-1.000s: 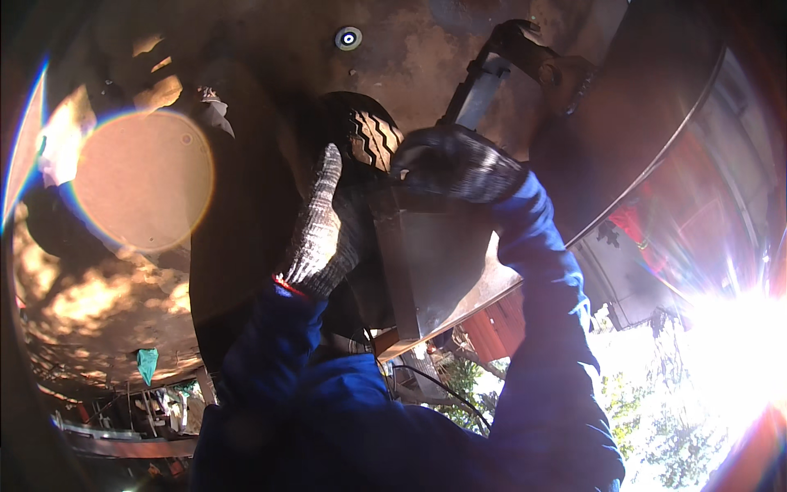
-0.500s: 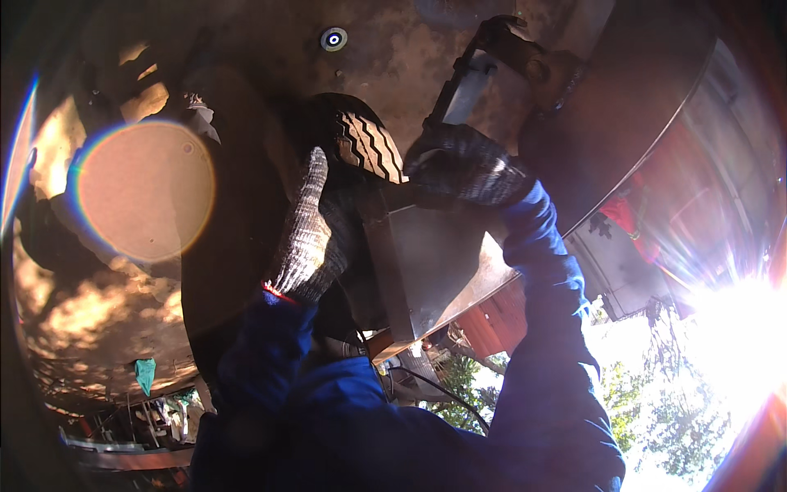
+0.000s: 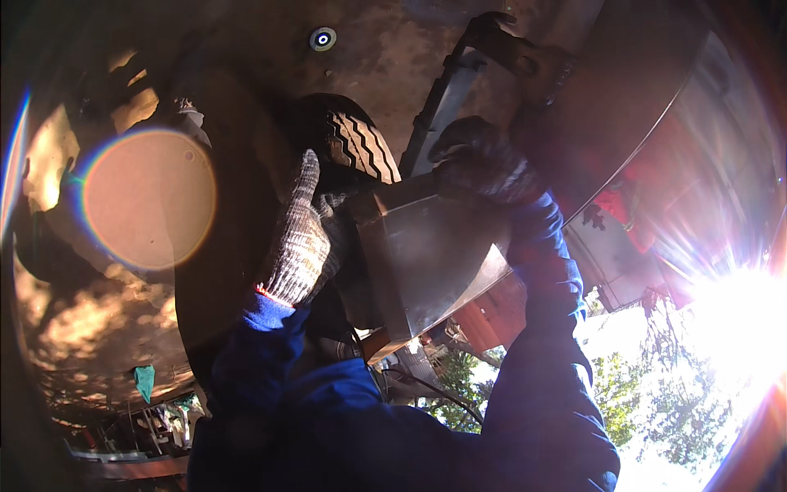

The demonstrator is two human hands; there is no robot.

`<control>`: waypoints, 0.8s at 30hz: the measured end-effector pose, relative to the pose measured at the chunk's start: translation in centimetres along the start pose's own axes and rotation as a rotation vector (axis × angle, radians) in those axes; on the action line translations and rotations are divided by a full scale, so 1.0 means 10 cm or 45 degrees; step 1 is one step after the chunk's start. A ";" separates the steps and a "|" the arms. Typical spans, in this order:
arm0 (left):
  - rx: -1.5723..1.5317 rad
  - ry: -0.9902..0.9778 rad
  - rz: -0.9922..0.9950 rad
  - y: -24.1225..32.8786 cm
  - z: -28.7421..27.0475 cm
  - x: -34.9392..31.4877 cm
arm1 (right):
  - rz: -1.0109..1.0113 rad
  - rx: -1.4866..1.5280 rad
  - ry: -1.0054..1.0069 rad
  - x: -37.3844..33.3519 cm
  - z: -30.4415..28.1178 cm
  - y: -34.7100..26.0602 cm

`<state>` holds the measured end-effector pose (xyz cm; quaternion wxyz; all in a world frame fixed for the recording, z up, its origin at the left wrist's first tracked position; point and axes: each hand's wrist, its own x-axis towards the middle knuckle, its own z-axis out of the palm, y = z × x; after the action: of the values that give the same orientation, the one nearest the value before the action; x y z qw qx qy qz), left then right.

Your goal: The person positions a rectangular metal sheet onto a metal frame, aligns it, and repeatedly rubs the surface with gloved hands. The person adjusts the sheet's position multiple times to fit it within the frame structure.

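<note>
While the person looks up under a vehicle, the metal box (image 3: 426,262) hangs between both gloved hands, beside the tyre (image 3: 348,148). The left hand (image 3: 303,234) lies flat and unclenched against the box's left face, fingers pointing up. The right hand (image 3: 479,160) grips its upper right edge, below the dark bracket (image 3: 508,49). What the box holds cannot be told.

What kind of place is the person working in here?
Probably outdoors under a vehicle, perhaps at a repair yard: a treaded tyre and rusty metal underside overhead, with sunlit trees beyond.
</note>
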<state>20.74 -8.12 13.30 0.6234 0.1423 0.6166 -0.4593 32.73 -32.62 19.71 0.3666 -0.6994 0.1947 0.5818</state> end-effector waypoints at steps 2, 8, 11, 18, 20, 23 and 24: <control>-0.060 -0.067 0.061 -0.07 0.02 -0.04 | -0.552 -0.418 -0.029 0.17 0.05 0.06; 0.083 -0.315 0.574 -0.31 -0.27 0.19 | -0.979 -0.646 -0.120 0.36 0.16 0.09; -0.112 -0.171 0.399 -0.27 -0.05 0.12 | -0.898 -0.595 -0.199 0.39 0.38 -0.08; 0.100 -0.083 0.210 -0.13 -0.05 -0.07 | -0.261 -0.268 -0.166 0.25 -0.10 0.78; -0.420 -0.540 -0.081 -0.07 -0.02 -0.10 | -0.320 -0.337 -0.131 0.23 -0.08 0.64; -0.546 -0.426 -0.233 0.11 0.16 -0.28 | -0.538 -0.633 -0.001 0.12 0.12 0.09; -0.403 -0.291 -0.189 0.03 0.12 -0.17 | -0.621 -0.718 0.033 0.10 0.22 0.02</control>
<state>22.05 -8.16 14.92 0.6683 -0.0564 0.6150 -0.4146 31.35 -30.98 18.57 0.2848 -0.8062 -0.1411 0.4991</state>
